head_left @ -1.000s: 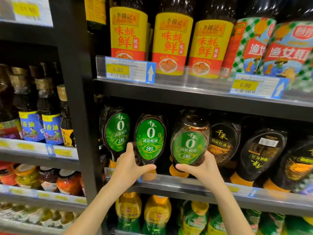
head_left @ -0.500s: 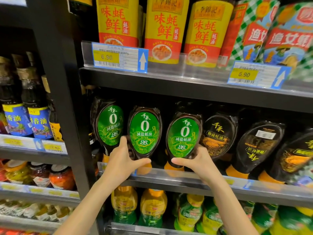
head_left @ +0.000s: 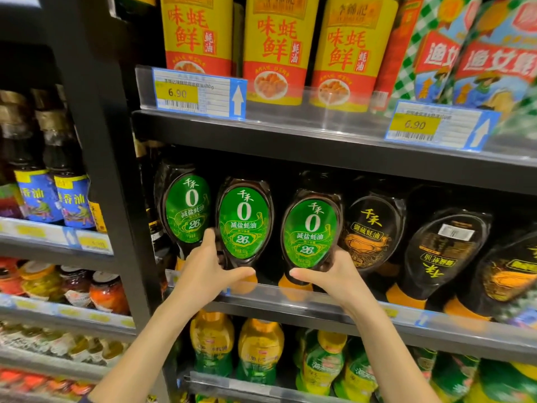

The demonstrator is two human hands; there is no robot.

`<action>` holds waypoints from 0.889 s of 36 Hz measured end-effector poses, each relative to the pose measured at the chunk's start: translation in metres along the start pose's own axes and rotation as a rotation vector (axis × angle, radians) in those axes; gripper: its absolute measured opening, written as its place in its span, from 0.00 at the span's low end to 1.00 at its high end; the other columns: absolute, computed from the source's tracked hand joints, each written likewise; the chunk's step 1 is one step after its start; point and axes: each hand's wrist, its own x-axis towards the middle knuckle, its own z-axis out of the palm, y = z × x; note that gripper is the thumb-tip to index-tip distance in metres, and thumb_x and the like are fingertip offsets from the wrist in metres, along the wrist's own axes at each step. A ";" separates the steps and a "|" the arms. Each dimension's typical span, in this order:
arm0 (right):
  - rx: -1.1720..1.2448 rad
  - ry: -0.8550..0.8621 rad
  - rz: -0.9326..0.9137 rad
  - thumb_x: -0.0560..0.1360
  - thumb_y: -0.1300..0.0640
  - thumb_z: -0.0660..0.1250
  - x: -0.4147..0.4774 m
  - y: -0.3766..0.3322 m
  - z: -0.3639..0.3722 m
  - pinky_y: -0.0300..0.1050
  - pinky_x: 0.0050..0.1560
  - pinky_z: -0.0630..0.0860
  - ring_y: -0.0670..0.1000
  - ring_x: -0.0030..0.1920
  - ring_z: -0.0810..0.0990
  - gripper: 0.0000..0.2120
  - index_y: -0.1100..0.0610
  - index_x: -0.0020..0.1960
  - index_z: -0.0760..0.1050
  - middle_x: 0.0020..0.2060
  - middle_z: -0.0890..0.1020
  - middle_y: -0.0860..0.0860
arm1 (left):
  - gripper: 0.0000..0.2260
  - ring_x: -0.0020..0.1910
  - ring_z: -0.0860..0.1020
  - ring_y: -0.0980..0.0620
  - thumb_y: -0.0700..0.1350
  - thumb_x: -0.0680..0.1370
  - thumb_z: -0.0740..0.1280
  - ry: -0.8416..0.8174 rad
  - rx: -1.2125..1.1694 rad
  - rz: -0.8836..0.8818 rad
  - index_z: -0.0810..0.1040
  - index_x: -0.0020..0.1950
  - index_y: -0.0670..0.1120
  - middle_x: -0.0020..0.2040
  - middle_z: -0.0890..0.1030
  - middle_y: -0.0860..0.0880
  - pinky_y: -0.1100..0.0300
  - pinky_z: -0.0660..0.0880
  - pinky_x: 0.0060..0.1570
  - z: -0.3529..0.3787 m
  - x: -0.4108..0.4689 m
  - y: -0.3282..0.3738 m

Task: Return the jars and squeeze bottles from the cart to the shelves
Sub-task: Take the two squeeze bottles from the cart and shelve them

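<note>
Three dark squeeze bottles with green oval labels stand cap-down on the middle shelf point(head_left: 334, 308). My left hand point(head_left: 207, 270) grips the lower part of the middle green-label bottle point(head_left: 244, 225), thumb across its front. My right hand point(head_left: 328, 276) grips the base of the right green-label bottle point(head_left: 309, 231), thumb under its label. The left green-label bottle point(head_left: 187, 209) stands free beside my left fingers. Both held bottles stand upright with their orange caps on the shelf.
Dark squeeze bottles with gold labels point(head_left: 370, 231) fill the shelf to the right. Yellow-red sauce bottles point(head_left: 274, 48) stand on the shelf above, green-yellow bottles point(head_left: 258, 353) below. A black upright post point(head_left: 98, 170) separates a left bay holding sesame oil bottles point(head_left: 69, 199) and jars point(head_left: 107, 292).
The right green-label bottle went from tilted to upright and settled onto the shelf in my right hand. The camera moved closer and slightly lower; my left hand stayed on the middle bottle.
</note>
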 end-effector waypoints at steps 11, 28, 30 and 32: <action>-0.100 0.056 -0.068 0.61 0.53 0.80 -0.004 0.006 0.002 0.42 0.56 0.77 0.47 0.56 0.79 0.32 0.56 0.62 0.73 0.53 0.81 0.48 | 0.43 0.58 0.75 0.43 0.56 0.64 0.76 0.008 0.050 0.022 0.59 0.71 0.41 0.60 0.76 0.40 0.48 0.76 0.55 0.000 -0.011 0.014; -0.533 0.284 -0.219 0.72 0.43 0.68 -0.086 0.006 0.039 0.49 0.76 0.53 0.48 0.77 0.48 0.46 0.52 0.77 0.41 0.77 0.48 0.49 | 0.35 0.75 0.48 0.57 0.58 0.78 0.57 -0.008 0.197 0.327 0.40 0.77 0.51 0.77 0.43 0.54 0.58 0.55 0.71 -0.006 -0.067 -0.001; -0.662 0.293 -0.242 0.74 0.40 0.64 -0.091 0.009 0.050 0.51 0.77 0.48 0.50 0.77 0.42 0.45 0.52 0.77 0.39 0.77 0.42 0.51 | 0.35 0.75 0.44 0.56 0.60 0.78 0.56 -0.035 0.344 0.363 0.38 0.76 0.50 0.76 0.36 0.53 0.56 0.51 0.73 -0.003 -0.073 -0.008; -0.801 0.297 -0.264 0.74 0.38 0.61 -0.094 0.013 0.059 0.50 0.76 0.43 0.51 0.76 0.38 0.44 0.53 0.76 0.37 0.76 0.38 0.53 | 0.35 0.75 0.41 0.53 0.63 0.78 0.51 -0.037 0.508 0.417 0.39 0.76 0.48 0.76 0.36 0.50 0.54 0.46 0.73 0.000 -0.076 -0.014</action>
